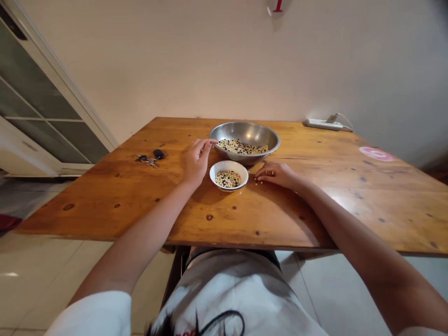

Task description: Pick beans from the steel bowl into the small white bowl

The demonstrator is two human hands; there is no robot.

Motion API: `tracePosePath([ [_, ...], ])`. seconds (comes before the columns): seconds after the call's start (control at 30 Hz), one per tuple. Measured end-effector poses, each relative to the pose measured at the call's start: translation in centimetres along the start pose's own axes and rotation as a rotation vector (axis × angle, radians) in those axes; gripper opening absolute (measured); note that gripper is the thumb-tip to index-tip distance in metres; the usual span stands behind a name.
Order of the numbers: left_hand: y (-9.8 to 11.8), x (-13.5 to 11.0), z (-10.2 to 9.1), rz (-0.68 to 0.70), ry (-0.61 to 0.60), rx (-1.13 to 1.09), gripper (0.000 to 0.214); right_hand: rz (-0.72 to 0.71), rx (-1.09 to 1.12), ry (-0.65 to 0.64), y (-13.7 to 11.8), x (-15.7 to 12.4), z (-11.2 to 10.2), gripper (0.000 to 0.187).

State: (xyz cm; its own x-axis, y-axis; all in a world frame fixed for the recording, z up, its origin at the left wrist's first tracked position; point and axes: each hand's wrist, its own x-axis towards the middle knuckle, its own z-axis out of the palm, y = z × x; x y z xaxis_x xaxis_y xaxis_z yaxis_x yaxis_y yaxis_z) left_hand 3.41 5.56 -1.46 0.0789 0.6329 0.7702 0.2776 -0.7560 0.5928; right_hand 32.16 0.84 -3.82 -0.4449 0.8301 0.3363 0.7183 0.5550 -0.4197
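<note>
A wide steel bowl (pixel 269 140) holds a mix of pale and black beans (pixel 241 147). In front of it stands a small white bowl (pixel 213 171) with similar mixed beans (pixel 228 178) inside. My left hand (pixel 199 158) is at the steel bowl's left rim, thumb and index finger pinched together; whatever is between them is too small to name. To the right of the white bowl, my right hand (pixel 275 174) rests low over the tabletop with curled, closed fingertips. A few loose pale beans (pixel 258 183) lie just below those fingertips. Whether the right fingers hold a bean is hidden.
The wooden table (pixel 210 217) meets the wall at the back. Keys with a black fob (pixel 154 157) lie at the left. A white power strip (pixel 324 124) with a plug and cable sits at the back right, near a pink round sticker (pixel 376 153).
</note>
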Motion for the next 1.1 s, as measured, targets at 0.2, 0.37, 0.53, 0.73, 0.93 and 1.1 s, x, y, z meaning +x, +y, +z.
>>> tracePosePath([
  [0.2, 0.6, -0.3, 0.2, 0.076, -0.083, 0.126, 0.029, -0.015, 0.007, 0.057, -0.6, 0.2, 1.0, 0.013],
  [0.37, 1.1, -0.5, 0.2, 0.205, -0.083, 0.167, 0.02, 0.015, 0.118, 0.252, -2.0, 0.2, 0.9, 0.018],
  [0.53, 2.2, -0.8, 0.3, 0.457, -0.202, 0.165, 0.02, 0.061, 0.408, 0.571, -6.7, 1.2, 1.9, 0.014],
  [0.73, 2.8, -1.2, 0.1, 0.385, -0.177, 0.135, 0.018, 0.083, 0.652, 0.605, -10.4, 2.9, 4.8, 0.011],
  [0.93, 3.1, -1.3, -0.3, 0.258, -0.208, 0.133, 0.013, 0.194, 0.784, 0.606, -9.9, 2.4, 5.7, 0.02],
  [1.1, 2.9, -1.5, 0.0, 0.265, -0.251, 0.142, 0.016, 0.222, 0.872, 0.586, -9.9, 2.2, 5.4, 0.017],
])
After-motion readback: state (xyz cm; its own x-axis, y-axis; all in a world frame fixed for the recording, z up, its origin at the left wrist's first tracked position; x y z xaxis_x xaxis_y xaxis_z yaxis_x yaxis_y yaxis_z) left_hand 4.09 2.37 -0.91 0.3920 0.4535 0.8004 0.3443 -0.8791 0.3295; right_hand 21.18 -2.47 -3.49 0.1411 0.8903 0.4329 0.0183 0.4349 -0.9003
